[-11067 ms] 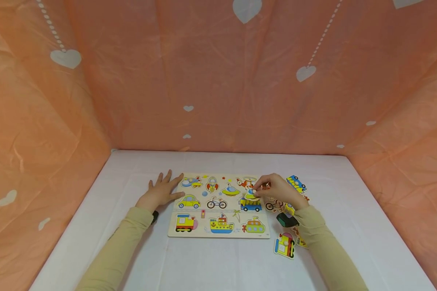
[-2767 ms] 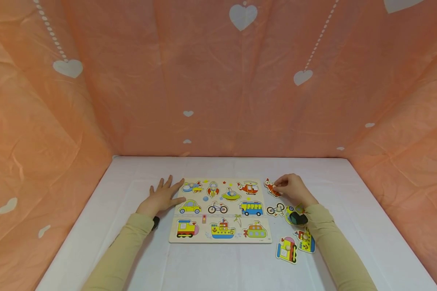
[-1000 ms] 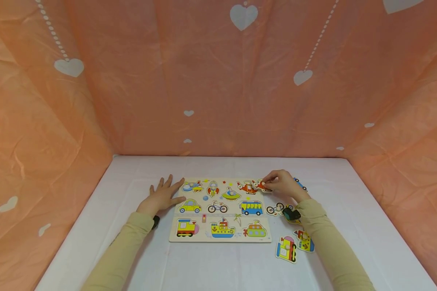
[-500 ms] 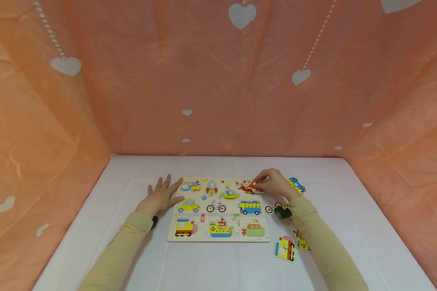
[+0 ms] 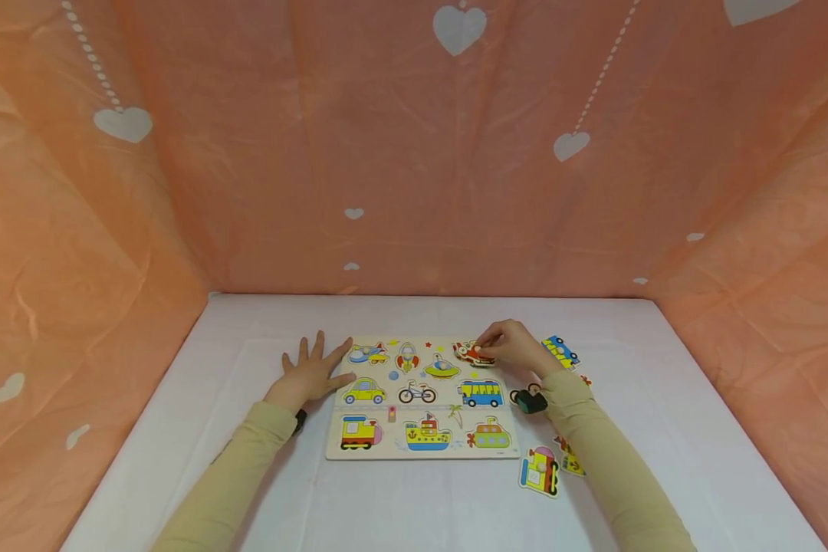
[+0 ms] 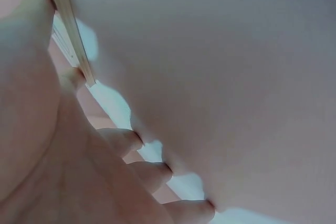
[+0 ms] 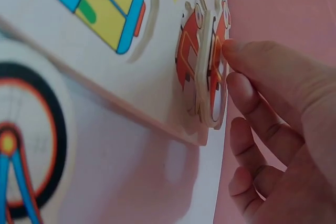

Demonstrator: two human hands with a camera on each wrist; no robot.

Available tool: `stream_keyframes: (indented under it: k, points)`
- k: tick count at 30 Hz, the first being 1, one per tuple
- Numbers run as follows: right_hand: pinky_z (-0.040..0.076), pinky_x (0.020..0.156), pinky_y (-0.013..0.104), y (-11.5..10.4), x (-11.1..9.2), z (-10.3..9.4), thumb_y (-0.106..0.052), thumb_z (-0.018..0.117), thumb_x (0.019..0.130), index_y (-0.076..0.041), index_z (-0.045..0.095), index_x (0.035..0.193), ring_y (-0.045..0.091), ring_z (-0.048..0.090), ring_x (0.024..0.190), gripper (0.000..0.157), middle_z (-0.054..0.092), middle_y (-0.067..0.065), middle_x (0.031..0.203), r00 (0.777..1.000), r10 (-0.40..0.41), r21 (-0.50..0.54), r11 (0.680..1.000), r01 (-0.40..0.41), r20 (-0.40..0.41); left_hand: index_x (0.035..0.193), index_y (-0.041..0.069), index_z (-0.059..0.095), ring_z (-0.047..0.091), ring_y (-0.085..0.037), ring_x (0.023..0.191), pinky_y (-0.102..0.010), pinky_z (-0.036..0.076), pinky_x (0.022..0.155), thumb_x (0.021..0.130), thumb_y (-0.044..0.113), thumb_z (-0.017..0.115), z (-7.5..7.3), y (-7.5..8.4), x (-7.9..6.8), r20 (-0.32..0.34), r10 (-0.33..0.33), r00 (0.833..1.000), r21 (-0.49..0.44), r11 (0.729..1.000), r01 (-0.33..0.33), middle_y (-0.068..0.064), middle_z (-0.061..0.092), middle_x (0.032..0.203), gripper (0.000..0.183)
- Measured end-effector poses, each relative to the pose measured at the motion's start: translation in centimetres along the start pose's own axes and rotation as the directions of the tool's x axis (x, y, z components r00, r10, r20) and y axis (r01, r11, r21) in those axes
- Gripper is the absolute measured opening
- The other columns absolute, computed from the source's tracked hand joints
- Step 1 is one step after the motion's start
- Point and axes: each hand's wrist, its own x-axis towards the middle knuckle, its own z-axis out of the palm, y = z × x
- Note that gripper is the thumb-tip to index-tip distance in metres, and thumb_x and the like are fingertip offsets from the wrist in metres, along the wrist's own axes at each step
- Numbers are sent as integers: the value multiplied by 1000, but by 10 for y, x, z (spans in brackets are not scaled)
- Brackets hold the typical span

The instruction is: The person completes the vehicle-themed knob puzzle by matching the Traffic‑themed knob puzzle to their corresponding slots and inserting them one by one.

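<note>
My right hand [image 5: 514, 345] pinches the red helicopter puzzle piece [image 7: 214, 87] between thumb and fingertips. In the right wrist view the piece stands just over the matching helicopter picture [image 7: 189, 61], nearly lined up with it, at the board's upper right. On the wooden puzzle board [image 5: 447, 392], the plane [image 5: 369, 353], rocket [image 5: 407, 357] and flying saucer [image 5: 442, 368] show knobs and sit in their places. My left hand [image 5: 307, 376] lies with fingers spread at the board's left side, thumb and index fingertip touching its edge.
Right of the board lie loose pieces: a bus [image 5: 559, 353], a train [image 5: 541, 471] and a boat [image 5: 571, 458] partly under the right sleeve. A bicycle piece [image 7: 31, 108] is mostly hidden by the wrist. Orange cloth [image 5: 414, 192] walls the white table.
The saucer piece went into its place. My right hand then took the helicopter piece from beside the board and carried it left over its picture. The board has shifted slightly right.
</note>
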Motion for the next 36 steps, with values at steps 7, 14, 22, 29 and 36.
stream_keyframes:
  k: [7, 14, 22, 29, 36]
  points:
    - [53, 70, 30, 0, 1, 3, -11, 75, 83, -5, 74, 94, 17, 60, 80, 12, 68, 2, 89, 1000, 14, 15, 1000, -14, 9, 153, 21, 24, -3, -59, 135, -77, 3, 98, 91, 56, 54, 0, 1, 2, 10, 8, 1000, -8, 1000, -8, -33, 0, 153, 78]
    - [53, 71, 30, -1, 2, 3, -11, 76, 83, -6, 74, 94, 17, 60, 79, 12, 67, 2, 89, 999, 34, 18, 999, -35, 17, 153, 22, 23, -3, -58, 135, -78, 2, 98, 91, 57, 53, 1, 0, 4, 8, 10, 1000, -7, 1000, -10, -32, -1, 153, 78]
    - [52, 72, 30, 0, 5, 4, -12, 75, 83, -6, 74, 94, 18, 60, 81, 12, 66, 3, 91, 998, 50, 39, 998, -52, 46, 153, 23, 23, -2, -59, 135, -78, 2, 97, 90, 59, 53, 3, -3, 7, -6, 16, 1000, 10, 1000, -16, -30, 0, 154, 79]
    - [52, 75, 31, 2, 7, 6, -12, 75, 83, -7, 74, 94, 19, 59, 83, 11, 65, 2, 92, 997, 64, 31, 997, -65, 41, 154, 24, 20, 0, -57, 136, -77, 2, 98, 90, 57, 54, 0, -4, 5, -16, 48, 999, 25, 999, -48, -22, 2, 157, 80]
    - [52, 76, 32, 2, 10, 9, -13, 76, 83, -8, 74, 94, 19, 59, 84, 12, 65, 2, 91, 997, 72, 25, 997, -73, 35, 153, 18, 24, 7, -52, 138, -75, 4, 101, 90, 52, 59, -7, -2, 1, -39, 107, 994, 14, 994, -106, -21, 11, 157, 80]
